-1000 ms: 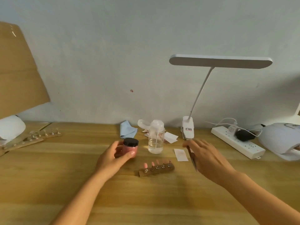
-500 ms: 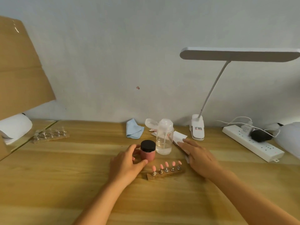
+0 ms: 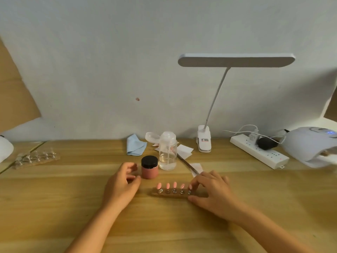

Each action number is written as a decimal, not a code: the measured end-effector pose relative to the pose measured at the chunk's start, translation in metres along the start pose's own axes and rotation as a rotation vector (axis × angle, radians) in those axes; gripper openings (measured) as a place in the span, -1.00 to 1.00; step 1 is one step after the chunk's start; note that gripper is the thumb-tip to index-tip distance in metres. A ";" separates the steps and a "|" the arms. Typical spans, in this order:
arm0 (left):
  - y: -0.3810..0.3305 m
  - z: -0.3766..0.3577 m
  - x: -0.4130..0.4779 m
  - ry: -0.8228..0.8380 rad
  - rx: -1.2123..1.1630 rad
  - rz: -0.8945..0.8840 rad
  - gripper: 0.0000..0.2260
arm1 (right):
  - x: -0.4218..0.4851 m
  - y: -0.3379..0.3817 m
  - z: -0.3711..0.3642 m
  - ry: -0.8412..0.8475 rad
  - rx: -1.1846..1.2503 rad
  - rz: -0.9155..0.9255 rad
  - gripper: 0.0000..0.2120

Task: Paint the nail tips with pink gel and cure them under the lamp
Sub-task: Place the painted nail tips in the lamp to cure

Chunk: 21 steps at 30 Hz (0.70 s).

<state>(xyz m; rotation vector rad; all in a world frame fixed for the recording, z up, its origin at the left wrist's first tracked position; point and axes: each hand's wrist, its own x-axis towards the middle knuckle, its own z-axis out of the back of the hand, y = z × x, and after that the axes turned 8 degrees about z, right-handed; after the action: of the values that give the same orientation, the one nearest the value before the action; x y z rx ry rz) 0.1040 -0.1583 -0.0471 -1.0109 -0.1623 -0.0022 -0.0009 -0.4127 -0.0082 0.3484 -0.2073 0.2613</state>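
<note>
The right hand (image 3: 213,194) has its grip on the right end of the wooden holder (image 3: 171,195), thumb on the near edge and fingers curled over the far edge beside the last peg. The holder lies flat on the counter (image 3: 54,198) and carries five pink nail tips (image 3: 174,184) standing in a row. At 9 o'clock from the holder the left hand (image 3: 121,187) rests with its grip released, fingers loosely curled and holding nothing, its thumb tip just beside the pink gel jar (image 3: 149,172), which stands at 11 o'clock with its black lid on. Touching or almost touching the jar's right side is a clear bottle (image 3: 167,154). At 1 o'clock a thin tool (image 3: 187,164) lies across paper slips (image 3: 197,167). Farther out at 2 o'clock sit the power strip (image 3: 259,152) and the white curing lamp (image 3: 310,147). A blue cloth (image 3: 135,147) lies at 11 o'clock near the wall, and the clip desk lamp (image 3: 236,60) rises at 1 o'clock.
</note>
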 end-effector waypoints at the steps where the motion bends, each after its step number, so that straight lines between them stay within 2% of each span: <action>1: 0.001 0.003 -0.002 -0.047 -0.035 -0.005 -0.74 | -0.009 -0.002 0.004 -0.023 -0.011 0.005 -0.79; 3: -0.002 0.007 -0.008 -0.147 -0.128 -0.035 -0.81 | -0.037 -0.014 0.016 -0.100 -0.008 -0.016 -0.85; 6: -0.018 0.013 -0.024 -0.218 -0.138 -0.080 -0.85 | -0.092 -0.049 0.043 -0.312 0.124 -0.212 -0.81; 9: -0.048 0.000 -0.042 -0.121 -0.154 -0.141 -0.81 | -0.149 -0.106 0.079 -0.604 0.218 -0.554 -0.85; 12: -0.076 -0.036 -0.054 0.080 -0.208 -0.181 -0.88 | -0.188 -0.166 0.110 -0.794 0.223 -0.857 -0.86; 17: -0.129 -0.132 -0.076 0.338 -0.341 -0.117 -0.85 | -0.184 -0.243 0.124 -0.824 0.194 -1.113 -0.74; 20: -0.155 -0.180 -0.091 0.400 -0.482 -0.054 -0.82 | -0.162 -0.270 0.129 -0.788 0.154 -1.148 -0.84; 21: -0.161 -0.191 -0.093 0.412 -0.501 -0.054 -0.81 | -0.155 -0.278 0.130 -0.777 0.124 -1.134 -0.81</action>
<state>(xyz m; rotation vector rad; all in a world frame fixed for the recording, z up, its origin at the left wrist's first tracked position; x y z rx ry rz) 0.0253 -0.4117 -0.0232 -1.4806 0.1991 -0.3114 -0.0875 -0.7450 -0.0122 0.6263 -0.7149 -1.0071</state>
